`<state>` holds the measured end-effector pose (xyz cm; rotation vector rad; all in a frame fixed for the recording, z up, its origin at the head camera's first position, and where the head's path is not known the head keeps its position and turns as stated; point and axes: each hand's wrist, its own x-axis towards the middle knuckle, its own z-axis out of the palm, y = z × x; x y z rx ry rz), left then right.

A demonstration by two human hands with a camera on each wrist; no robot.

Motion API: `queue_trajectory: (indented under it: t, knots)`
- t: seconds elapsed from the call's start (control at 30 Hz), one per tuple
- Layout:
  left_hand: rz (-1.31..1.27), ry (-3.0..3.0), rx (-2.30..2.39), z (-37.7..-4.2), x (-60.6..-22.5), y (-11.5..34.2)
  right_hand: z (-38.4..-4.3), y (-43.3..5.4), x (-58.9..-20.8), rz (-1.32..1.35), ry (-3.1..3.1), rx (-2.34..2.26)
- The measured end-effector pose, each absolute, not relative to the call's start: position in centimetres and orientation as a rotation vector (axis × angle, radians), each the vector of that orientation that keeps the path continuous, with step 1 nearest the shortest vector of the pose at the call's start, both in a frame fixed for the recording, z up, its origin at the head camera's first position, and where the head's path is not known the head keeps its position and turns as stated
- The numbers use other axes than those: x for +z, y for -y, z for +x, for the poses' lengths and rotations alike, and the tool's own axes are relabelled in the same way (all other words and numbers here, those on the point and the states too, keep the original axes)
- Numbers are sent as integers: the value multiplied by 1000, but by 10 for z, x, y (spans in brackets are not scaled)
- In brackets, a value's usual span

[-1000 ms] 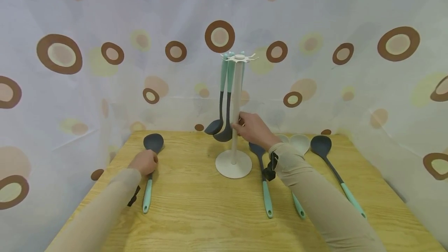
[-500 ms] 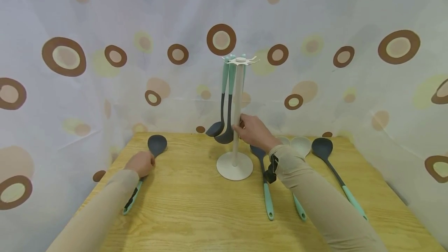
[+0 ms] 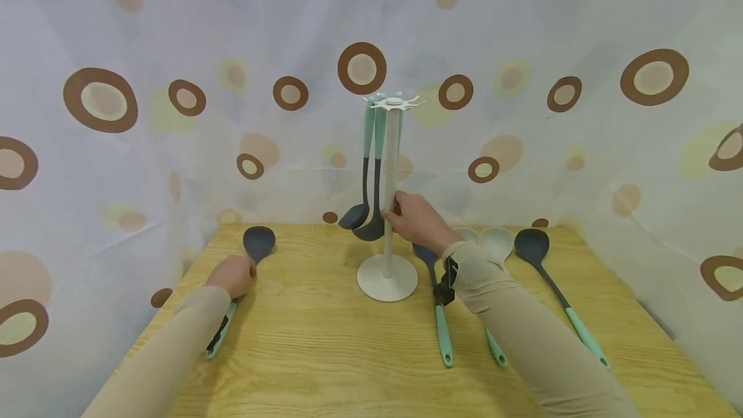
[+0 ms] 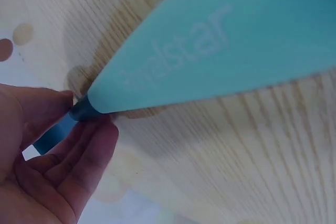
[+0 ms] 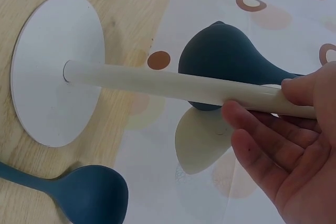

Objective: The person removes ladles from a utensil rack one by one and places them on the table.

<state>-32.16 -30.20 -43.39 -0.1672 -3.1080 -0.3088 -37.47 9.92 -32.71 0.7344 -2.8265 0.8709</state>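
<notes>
My left hand [image 3: 232, 274] pinches the dark shaft of a cooking spoon [image 3: 258, 242] over the left side of the table. Its round dark head points away and its mint-green handle angles back under the wrist. In the left wrist view, thumb and fingers close round the shaft just past the green handle [image 4: 210, 51]. My right hand [image 3: 422, 219] grips the white pole of a utensil stand [image 3: 374, 286], at about mid-height. Two dark ladles, one a soup ladle [image 3: 371, 229], hang on the stand's left side. A pale utensil [image 5: 202, 142] hangs behind the pole.
Right of the stand lie a dark-headed utensil [image 3: 444, 334], pale-headed utensils [image 3: 496, 240] partly under the right arm, and a large dark ladle [image 3: 532, 245] with a green handle. A patterned curtain [image 3: 232, 31] hangs round the wooden table [image 3: 313, 353].
The left hand has turned the spoon, its handle end swinging left and its head shifting slightly right. The right hand keeps its grip on the pole.
</notes>
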Motion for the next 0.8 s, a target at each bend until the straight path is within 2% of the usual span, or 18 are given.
queue_trajectory:
  t: [0.37,0.8]
  knots:
    - [-112,3037,-261,-318,-414,263,-373,-97,-323,694,2816,808]
    - [-282,2842,-603,-337,-363,167,-375,-92,-322,671,2857,879]
